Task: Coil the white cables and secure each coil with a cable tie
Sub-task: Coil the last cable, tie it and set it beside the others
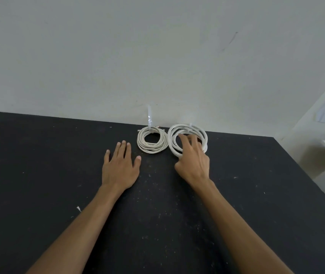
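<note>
On the black table top (39, 175) before you, the smaller coil of white cable (152, 142) lies left of the larger coil of white cable (187, 139), both by the wall behind. Your left hand (120, 167) lies flat, left of and nearer than the smaller coil; your right hand (193, 158) rests on the larger.

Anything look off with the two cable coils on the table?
The smaller coil has its cable tie tail sticking up long and untrimmed against the wall; the larger coil, under the right hand, shows none.
</note>
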A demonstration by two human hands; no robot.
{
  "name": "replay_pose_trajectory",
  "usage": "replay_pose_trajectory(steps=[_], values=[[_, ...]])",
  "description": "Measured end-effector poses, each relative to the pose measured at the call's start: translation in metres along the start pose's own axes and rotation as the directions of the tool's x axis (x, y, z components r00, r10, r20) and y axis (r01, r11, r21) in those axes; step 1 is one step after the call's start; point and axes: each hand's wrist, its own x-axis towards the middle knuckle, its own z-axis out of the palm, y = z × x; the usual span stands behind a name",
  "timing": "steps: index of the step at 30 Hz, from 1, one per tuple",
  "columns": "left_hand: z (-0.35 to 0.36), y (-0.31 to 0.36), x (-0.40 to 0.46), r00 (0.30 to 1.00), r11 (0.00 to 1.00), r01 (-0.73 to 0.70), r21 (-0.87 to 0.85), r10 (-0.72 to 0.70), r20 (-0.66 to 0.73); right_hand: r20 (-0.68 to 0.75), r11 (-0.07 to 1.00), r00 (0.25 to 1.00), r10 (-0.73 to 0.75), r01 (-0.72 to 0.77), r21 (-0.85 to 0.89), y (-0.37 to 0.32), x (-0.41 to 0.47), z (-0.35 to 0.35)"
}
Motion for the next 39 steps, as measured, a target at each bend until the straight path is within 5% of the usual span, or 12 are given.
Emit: replay_pose_trajectory(steps=[8,20,23,29,32,35,39], values=[[-0.011,-0.031,0.007,0.996,0.996,0.071,0.06,-0.074,0.05,0.109,0.895,0.912,-0.394,0.408,-0.181,-0.045,0.032,0.038],[-0.01,-0.028,0.006,0.996,0.995,0.075,0.07,-0.077,0.036,0.22,0.808,0.876,-0.429,0.481,-0.341,-0.064,0.063,0.053],[-0.012,-0.028,0.006,0.996,0.995,0.072,0.072,-0.075,0.046,0.161,0.85,0.885,-0.436,0.464,-0.251,-0.065,0.065,0.056],[-0.012,-0.029,0.008,0.996,0.996,0.057,0.07,-0.061,0.058,-0.089,0.935,0.956,-0.279,0.292,0.204,-0.075,0.064,0.041],[-0.011,-0.028,0.009,0.995,0.995,0.064,0.08,-0.07,0.072,-0.175,0.925,0.956,-0.234,0.274,0.263,-0.078,0.059,0.02],[-0.011,-0.022,0.008,0.994,0.994,0.063,0.093,-0.071,0.087,-0.265,0.931,0.912,-0.313,0.35,0.107,-0.055,0.046,0.002],[-0.009,0.004,0.004,0.994,0.998,-0.047,0.039,0.043,0.098,-0.203,0.9,0.884,-0.422,0.38,-0.213,0.008,0.021,-0.003]])
